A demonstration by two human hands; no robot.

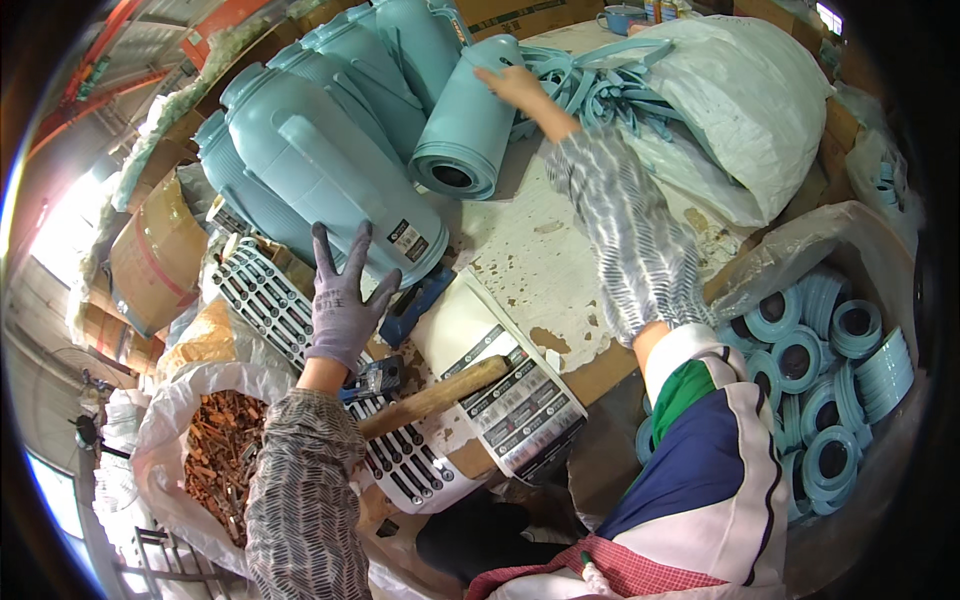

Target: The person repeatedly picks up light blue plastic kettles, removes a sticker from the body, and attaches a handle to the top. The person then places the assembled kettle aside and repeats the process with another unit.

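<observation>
My right hand (516,88), bare, grips the upper end of a pale teal thermos flask (466,125). That flask is tilted, its base facing me with a dark round hole in it. My left hand (343,308), in a grey glove, has its fingers spread and holds nothing. Its fingertips are in front of the lower part of a large teal flask with a handle (320,160); whether they touch cannot be told. A small black-and-white label (407,240) is stuck near that flask's base. Beside the glove lies a dark blue tool (418,305), partly hidden.
More teal flasks (375,75) crowd the back left. Teal straps (590,85) lie beside a large white bag (745,105). A wooden-handled tool (435,397) rests across label sheets (530,420). A bag of teal rings (800,355) sits right, a sack of brown scraps (225,450) left.
</observation>
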